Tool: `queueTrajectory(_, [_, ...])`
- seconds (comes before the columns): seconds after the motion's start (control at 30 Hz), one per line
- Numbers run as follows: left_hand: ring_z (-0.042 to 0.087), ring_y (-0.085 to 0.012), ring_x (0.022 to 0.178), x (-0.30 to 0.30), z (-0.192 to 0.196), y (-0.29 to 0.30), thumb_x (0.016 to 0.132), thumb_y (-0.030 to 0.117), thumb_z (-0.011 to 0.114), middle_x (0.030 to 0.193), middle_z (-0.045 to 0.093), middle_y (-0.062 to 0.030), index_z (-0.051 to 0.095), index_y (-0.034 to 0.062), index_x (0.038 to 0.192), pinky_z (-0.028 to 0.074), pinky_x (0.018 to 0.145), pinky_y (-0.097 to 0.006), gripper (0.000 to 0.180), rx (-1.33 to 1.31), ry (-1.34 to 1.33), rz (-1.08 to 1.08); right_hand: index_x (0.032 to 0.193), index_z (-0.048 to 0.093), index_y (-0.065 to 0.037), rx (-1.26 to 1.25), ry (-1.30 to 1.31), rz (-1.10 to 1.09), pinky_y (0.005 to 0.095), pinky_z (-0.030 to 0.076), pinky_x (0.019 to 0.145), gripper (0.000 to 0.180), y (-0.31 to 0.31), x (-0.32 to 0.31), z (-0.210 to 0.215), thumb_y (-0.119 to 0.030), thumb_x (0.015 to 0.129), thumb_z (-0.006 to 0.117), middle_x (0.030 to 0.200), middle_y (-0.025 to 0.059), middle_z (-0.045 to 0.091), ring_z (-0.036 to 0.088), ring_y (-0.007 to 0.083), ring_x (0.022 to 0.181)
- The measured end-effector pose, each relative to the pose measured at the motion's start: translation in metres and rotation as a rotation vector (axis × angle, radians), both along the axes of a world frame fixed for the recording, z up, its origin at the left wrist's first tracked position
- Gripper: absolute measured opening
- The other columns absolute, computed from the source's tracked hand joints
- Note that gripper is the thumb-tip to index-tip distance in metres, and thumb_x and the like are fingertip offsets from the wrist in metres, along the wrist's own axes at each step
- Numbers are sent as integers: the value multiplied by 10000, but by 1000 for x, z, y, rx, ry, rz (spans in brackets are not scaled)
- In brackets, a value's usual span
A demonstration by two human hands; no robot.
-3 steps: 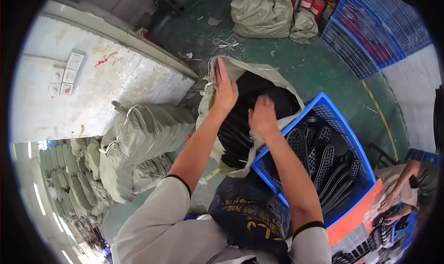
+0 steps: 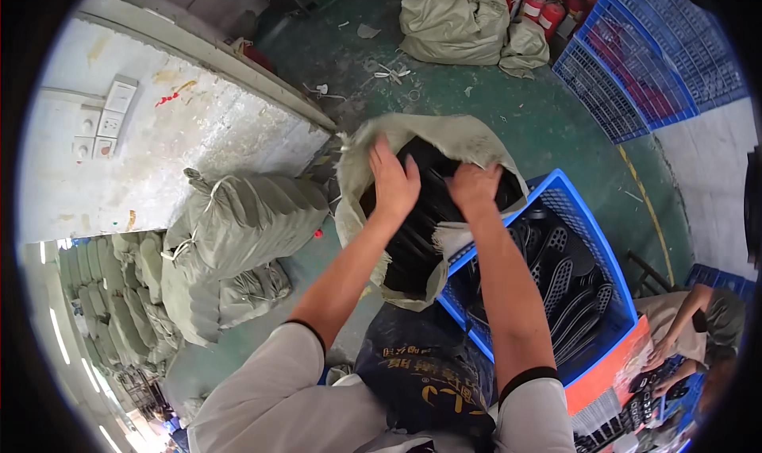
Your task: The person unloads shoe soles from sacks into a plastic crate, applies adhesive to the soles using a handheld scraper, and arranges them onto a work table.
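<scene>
An open woven sack (image 2: 468,131) stands in front of me, filled with long black pieces (image 2: 413,231) that look like shoe soles. Inside its mouth, my left hand (image 2: 394,185) is open, fingers stretched and thumb apart, by the left inner wall. Across from it, my right hand (image 2: 478,187) rests over the black pieces at the right, its thumb apart from the fingers. The fingertips are partly hidden, and I see nothing held in it. Close against the sack's right side, a blue crate (image 2: 601,242) holds many black shoe soles (image 2: 558,282).
Tied full sacks (image 2: 246,215) stand at the left beside a white wall. A bulging sack (image 2: 456,20) and red fire extinguishers (image 2: 548,12) are at the back, with stacked blue crates (image 2: 627,64) at the right. Another person's arm (image 2: 683,326) works over an orange-topped surface (image 2: 603,362).
My left hand has moved from the sack's rim down into its mouth. My right hand has shifted slightly right. The sack's far rim now stands rounder and folds inward.
</scene>
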State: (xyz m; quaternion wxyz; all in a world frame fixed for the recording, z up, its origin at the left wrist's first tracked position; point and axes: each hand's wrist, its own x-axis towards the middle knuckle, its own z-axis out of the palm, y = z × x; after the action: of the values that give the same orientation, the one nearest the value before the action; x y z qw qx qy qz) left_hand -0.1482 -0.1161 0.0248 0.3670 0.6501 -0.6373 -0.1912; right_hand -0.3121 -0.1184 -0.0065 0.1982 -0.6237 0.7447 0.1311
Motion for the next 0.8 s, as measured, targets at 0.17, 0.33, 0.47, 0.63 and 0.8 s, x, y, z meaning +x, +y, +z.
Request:
queueTrajectory(0.17, [423,-506,1395,22,-73,51,899,190,709,1494,464,-317,448,-50,1479,368,1170,-562,679,79,-288,-151,1687,217,-294,275,86,216,644,95,1265,1097,-22,-20,24,-784,806,648,1760,6,185,119,307,1623])
queueTrajectory(0.33, [419,-393,1458,14,-109,-25,962,402,653,1543,515,-177,576,114,1460,337,1212,-522,580,272,-317,-362,1659,315,-252,231,-122,282,526,178,1292,1088,-31,-65,-19,-765,773,679,1735,47,261,181,315,1606])
queueTrajectory(0.47, [414,-361,1474,40,-103,-52,1003,520,573,1582,488,-149,533,117,1509,320,1226,-504,648,349,-67,-466,1554,504,-166,202,-425,217,412,300,1252,995,-44,-72,-6,-700,753,758,1627,118,448,365,326,1519])
queueTrajectory(0.63, [580,-326,1323,29,-29,-36,934,503,660,1396,640,-177,542,29,1476,435,1142,-462,730,970,151,-100,1565,410,16,136,-369,10,409,339,1240,1183,-53,-74,27,-717,714,780,1620,279,391,389,349,1511])
queueTrajectory(0.8, [656,-228,1176,22,-47,40,901,386,748,1213,713,-103,621,13,1327,495,1049,-401,581,1082,1150,166,1595,430,-142,300,-263,-130,408,331,1246,896,-20,-111,-93,-683,904,613,1664,163,384,381,330,1523])
